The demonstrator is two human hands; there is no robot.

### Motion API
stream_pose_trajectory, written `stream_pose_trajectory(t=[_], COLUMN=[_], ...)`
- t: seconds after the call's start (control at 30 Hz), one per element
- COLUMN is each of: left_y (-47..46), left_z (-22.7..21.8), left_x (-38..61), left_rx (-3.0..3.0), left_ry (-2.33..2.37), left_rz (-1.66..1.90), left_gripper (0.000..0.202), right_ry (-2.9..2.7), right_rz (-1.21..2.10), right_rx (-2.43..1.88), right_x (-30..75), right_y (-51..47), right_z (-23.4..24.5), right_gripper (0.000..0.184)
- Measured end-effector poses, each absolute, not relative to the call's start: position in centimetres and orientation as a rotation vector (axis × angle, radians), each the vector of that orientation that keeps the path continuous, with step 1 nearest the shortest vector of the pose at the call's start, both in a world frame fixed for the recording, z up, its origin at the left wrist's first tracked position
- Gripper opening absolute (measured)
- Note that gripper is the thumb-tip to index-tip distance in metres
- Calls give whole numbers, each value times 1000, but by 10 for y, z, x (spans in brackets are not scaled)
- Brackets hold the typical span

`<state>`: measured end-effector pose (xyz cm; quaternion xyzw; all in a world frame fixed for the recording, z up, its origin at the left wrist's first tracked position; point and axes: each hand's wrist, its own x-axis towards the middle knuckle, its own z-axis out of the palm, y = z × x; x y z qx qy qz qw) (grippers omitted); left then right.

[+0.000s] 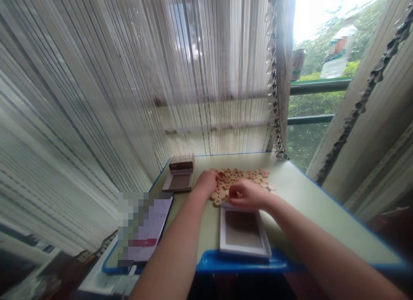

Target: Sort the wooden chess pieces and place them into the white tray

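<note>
A pale green surface [309, 196] with a blue edge stands against a window, and striped curtains [129, 76] hang behind it. In the middle of the surface lies a loose heap of round wooden game pieces [248, 176], flat and light brown, some with red marks.

The left hand [206, 181] lies on the left end of this heap, with the fingers bent down over a few pieces. I cannot tell if it grips any of them. The right hand [247, 196] is just beside it, at the near edge of the heap. Its fingers are curled together and something small and light shows between them, but it is too blurred to tell if they close on a piece.

Directly under and in front of the right wrist lies a shallow white tray [226, 244] with a brown bottom. Beyond the left hand, to its left, is a second tray [178, 181] of the same kind, and a small brown box [181, 161] stands at its far end. A phone [151, 235] lies left of the left forearm, near the edge.
</note>
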<state>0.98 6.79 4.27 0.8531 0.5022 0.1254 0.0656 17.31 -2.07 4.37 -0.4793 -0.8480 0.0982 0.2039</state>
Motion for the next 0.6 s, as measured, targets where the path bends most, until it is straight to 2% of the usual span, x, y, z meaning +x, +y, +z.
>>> stream_pose_trajectory(t=[0.17, 0.33, 0.6], left_y=[68, 70, 73], left_z=[43, 40, 36], left_x=[9, 10, 11], left_rx=[2547, 2515, 2490], left_ry=[1543, 1481, 1439], left_rz=[342, 420, 476], left_gripper=[25, 26, 21], right_ry=[-2232, -2316, -2255], right_rz=[0, 48, -16], right_rx=[-1298, -1251, -1481], right_x=[179, 184, 189], right_y=[-9, 0, 1], right_z=[33, 25, 27], right_gripper=[17, 20, 17])
